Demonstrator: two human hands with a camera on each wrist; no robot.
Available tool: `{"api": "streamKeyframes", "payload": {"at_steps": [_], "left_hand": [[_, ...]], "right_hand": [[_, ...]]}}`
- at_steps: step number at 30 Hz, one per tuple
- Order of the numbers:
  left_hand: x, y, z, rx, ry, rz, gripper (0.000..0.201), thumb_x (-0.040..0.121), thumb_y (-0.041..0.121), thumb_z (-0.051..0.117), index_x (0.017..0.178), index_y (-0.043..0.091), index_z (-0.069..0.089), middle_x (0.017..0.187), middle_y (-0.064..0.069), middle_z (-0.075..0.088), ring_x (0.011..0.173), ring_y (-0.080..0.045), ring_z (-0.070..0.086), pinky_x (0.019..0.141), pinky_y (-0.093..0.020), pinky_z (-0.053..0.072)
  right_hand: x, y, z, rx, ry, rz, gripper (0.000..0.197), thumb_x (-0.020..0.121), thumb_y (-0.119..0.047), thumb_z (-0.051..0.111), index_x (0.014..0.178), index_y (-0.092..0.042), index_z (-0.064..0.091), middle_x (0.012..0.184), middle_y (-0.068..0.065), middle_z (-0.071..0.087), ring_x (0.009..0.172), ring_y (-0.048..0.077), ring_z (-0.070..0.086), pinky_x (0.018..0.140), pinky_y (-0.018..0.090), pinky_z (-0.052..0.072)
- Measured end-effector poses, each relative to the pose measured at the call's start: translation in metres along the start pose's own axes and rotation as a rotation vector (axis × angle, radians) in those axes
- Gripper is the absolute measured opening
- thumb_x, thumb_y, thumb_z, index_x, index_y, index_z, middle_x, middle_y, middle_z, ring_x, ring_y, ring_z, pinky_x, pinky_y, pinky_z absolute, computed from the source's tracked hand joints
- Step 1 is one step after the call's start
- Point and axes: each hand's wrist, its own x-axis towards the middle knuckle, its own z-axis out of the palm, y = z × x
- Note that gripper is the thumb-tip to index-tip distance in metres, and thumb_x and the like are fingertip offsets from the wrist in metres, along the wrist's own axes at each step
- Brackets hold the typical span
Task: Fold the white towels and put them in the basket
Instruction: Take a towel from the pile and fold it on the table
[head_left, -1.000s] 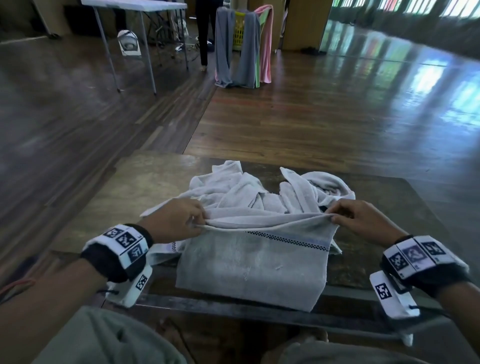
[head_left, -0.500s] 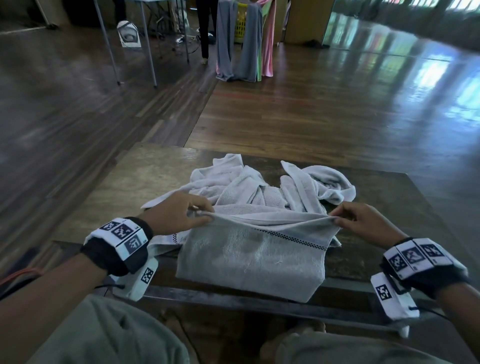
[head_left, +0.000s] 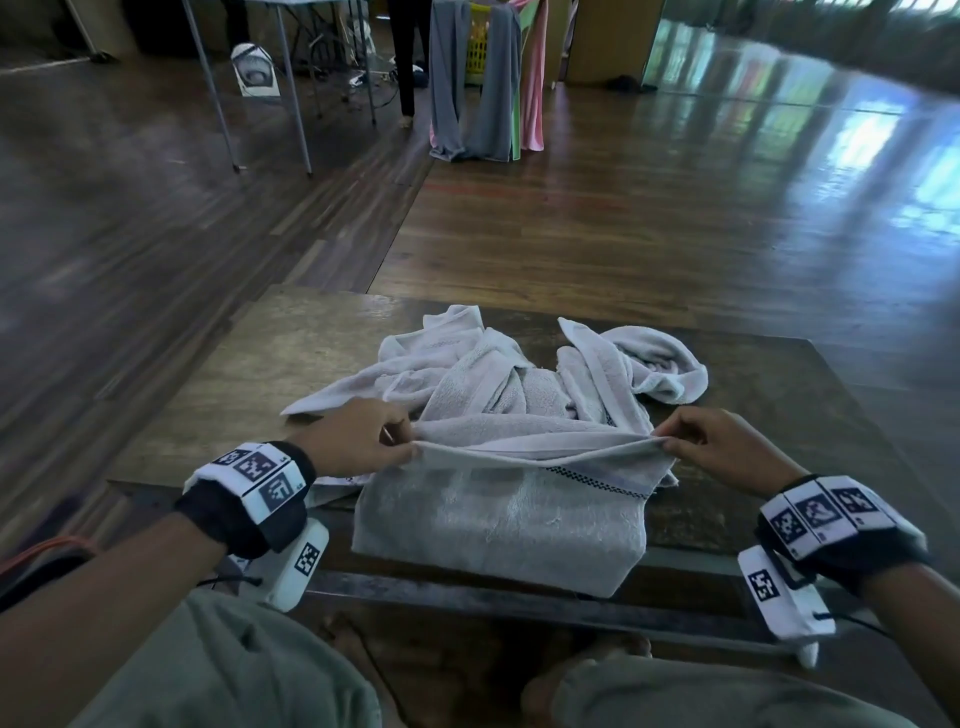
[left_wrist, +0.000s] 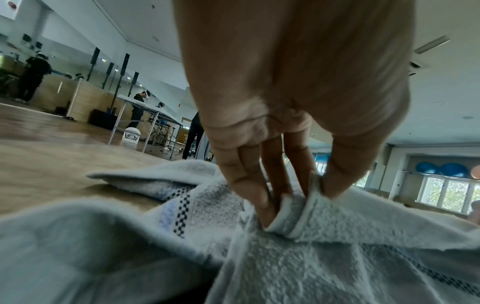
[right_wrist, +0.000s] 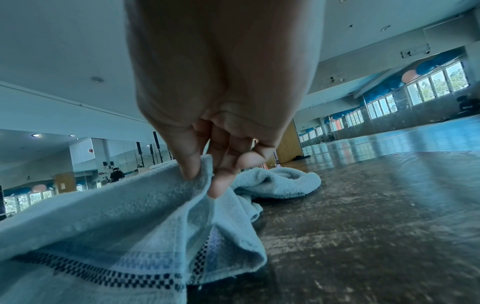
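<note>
A white towel (head_left: 498, 525) with a dark checked stripe hangs over the near edge of the low wooden table (head_left: 249, 374). My left hand (head_left: 363, 441) pinches its upper left corner (left_wrist: 298, 214) between thumb and fingers. My right hand (head_left: 711, 447) pinches the upper right corner (right_wrist: 202, 179) the same way, and the top edge is stretched between the two hands. Behind it lies a crumpled pile of white towels (head_left: 519, 374). A yellow basket (head_left: 480, 47) stands far back on the floor, draped with grey and pink cloths.
A folding table's legs (head_left: 291, 88) and a small white fan (head_left: 254, 73) stand at the back left. A person's legs (head_left: 405, 57) show beside the basket. Polished wooden floor (head_left: 675, 208) surrounds the table. My knees (head_left: 234, 670) are below its near edge.
Both hands keep their pinch on the towel's corners and have edged slightly forward. The hanging part now reaches less far down over the table's edge.
</note>
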Motion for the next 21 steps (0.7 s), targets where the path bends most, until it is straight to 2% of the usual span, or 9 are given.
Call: {"api": "streamKeyframes", "payload": {"at_steps": [2, 4, 7, 9, 12, 13, 16, 19, 21], "left_hand": [[-0.002, 0.001, 0.005, 0.014, -0.017, -0.013, 0.012, 0.083, 0.031, 0.066, 0.076, 0.021, 0.064, 0.074, 0.012, 0.064, 0.067, 0.000, 0.058, 0.059, -0.008, 0.042], [-0.002, 0.003, 0.011, 0.012, -0.032, -0.007, 0.010, 0.080, 0.025, 0.068, 0.073, 0.018, 0.066, 0.077, 0.008, 0.067, 0.071, -0.004, 0.060, 0.060, -0.010, 0.044], [-0.002, 0.004, 0.023, 0.078, -0.074, 0.029, 0.016, 0.077, 0.017, 0.070, 0.067, 0.027, 0.062, 0.076, 0.008, 0.066, 0.070, -0.003, 0.058, 0.061, -0.008, 0.039], [-0.002, 0.002, 0.027, 0.099, -0.088, 0.036, 0.022, 0.076, 0.017, 0.072, 0.065, 0.030, 0.059, 0.073, 0.011, 0.063, 0.068, -0.002, 0.056, 0.063, -0.012, 0.041], [-0.003, 0.000, 0.030, 0.114, -0.092, 0.037, 0.022, 0.074, 0.018, 0.074, 0.064, 0.029, 0.058, 0.074, 0.008, 0.065, 0.070, -0.007, 0.058, 0.067, -0.022, 0.049], [-0.004, -0.001, 0.031, 0.111, -0.085, 0.044, 0.021, 0.074, 0.017, 0.074, 0.065, 0.028, 0.058, 0.075, 0.007, 0.065, 0.070, -0.007, 0.058, 0.067, -0.021, 0.048], [-0.008, 0.000, 0.030, 0.059, 0.004, 0.066, 0.019, 0.073, 0.015, 0.073, 0.066, 0.025, 0.057, 0.076, 0.008, 0.060, 0.068, -0.003, 0.053, 0.062, -0.011, 0.041], [-0.014, 0.002, 0.022, -0.029, 0.146, 0.084, 0.016, 0.071, 0.010, 0.072, 0.068, 0.018, 0.058, 0.080, 0.003, 0.057, 0.072, -0.010, 0.053, 0.067, -0.024, 0.047], [-0.018, 0.005, 0.014, -0.095, 0.219, 0.120, 0.017, 0.068, 0.006, 0.072, 0.067, 0.016, 0.059, 0.079, 0.002, 0.057, 0.072, -0.014, 0.055, 0.067, -0.027, 0.050]], "right_hand": [[-0.001, 0.001, 0.002, -0.002, -0.006, 0.004, 0.010, 0.084, -0.013, 0.066, 0.086, -0.023, 0.067, 0.083, -0.007, 0.069, 0.079, 0.010, 0.065, 0.075, 0.027, 0.054], [-0.001, 0.001, 0.003, -0.008, -0.006, 0.003, 0.011, 0.084, -0.013, 0.066, 0.085, -0.024, 0.068, 0.081, -0.006, 0.069, 0.078, 0.012, 0.066, 0.075, 0.029, 0.054], [-0.002, 0.000, 0.007, -0.004, -0.010, 0.013, 0.012, 0.084, -0.013, 0.066, 0.084, -0.024, 0.067, 0.081, -0.004, 0.069, 0.077, 0.015, 0.066, 0.075, 0.032, 0.054], [-0.003, -0.001, 0.008, -0.004, -0.006, 0.019, 0.011, 0.083, -0.013, 0.066, 0.084, -0.024, 0.068, 0.081, -0.004, 0.069, 0.077, 0.014, 0.065, 0.074, 0.032, 0.054], [-0.006, -0.001, 0.009, -0.010, -0.013, 0.014, 0.011, 0.083, -0.013, 0.067, 0.084, -0.024, 0.068, 0.080, -0.003, 0.070, 0.074, 0.014, 0.065, 0.071, 0.031, 0.053], [-0.006, -0.001, 0.009, -0.011, -0.013, 0.017, 0.011, 0.083, -0.013, 0.067, 0.084, -0.024, 0.068, 0.080, -0.003, 0.070, 0.074, 0.014, 0.064, 0.071, 0.030, 0.052], [-0.008, -0.001, 0.008, -0.017, -0.009, 0.024, 0.010, 0.083, -0.013, 0.066, 0.085, -0.023, 0.069, 0.080, -0.004, 0.070, 0.075, 0.014, 0.065, 0.073, 0.033, 0.054], [-0.010, -0.003, 0.005, -0.010, -0.001, 0.027, 0.011, 0.083, -0.013, 0.066, 0.086, -0.023, 0.069, 0.081, -0.005, 0.071, 0.076, 0.009, 0.065, 0.075, 0.031, 0.055], [-0.011, -0.008, 0.001, 0.006, 0.012, 0.014, 0.011, 0.084, -0.013, 0.066, 0.088, -0.023, 0.070, 0.084, -0.007, 0.070, 0.078, 0.006, 0.065, 0.076, 0.028, 0.054]]}}
